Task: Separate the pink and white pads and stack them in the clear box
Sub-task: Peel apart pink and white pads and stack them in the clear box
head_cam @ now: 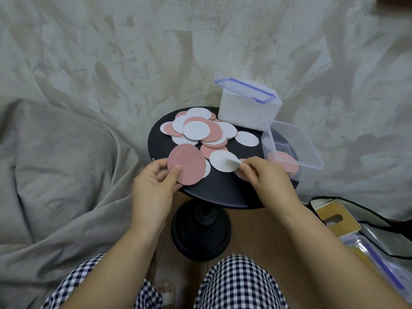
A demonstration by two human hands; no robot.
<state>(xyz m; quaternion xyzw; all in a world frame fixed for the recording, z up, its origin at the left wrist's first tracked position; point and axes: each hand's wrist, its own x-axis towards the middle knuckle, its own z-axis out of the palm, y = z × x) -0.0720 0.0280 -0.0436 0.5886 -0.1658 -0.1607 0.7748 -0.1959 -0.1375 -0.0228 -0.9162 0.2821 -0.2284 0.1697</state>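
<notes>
The pink pad is a round disc with no long axis. It is held tilted, its flat face turned up toward the camera, at the near left edge of the round black table. The left hand grips it, thumb on the face and fingers curled behind; a white edge shows just behind its right side. Just beside it lies a white pad, flat except for its right edge, which is curled upward where the right hand pinches it between thumb and forefinger. A sliver of pink shows under those fingers. Farther back on the table is a loose pile of pads, pink and white overlapping, with one single white pad lying apart to its right. The clear box stands open-topped at the table's right edge, partly overhanging it, and holds a short stack of pink discs lying flat. Behind it stands a taller container whose contents look white, with a blue-trimmed lid resting askew on top. Crumpled pale cloth surrounds the table.
</notes>
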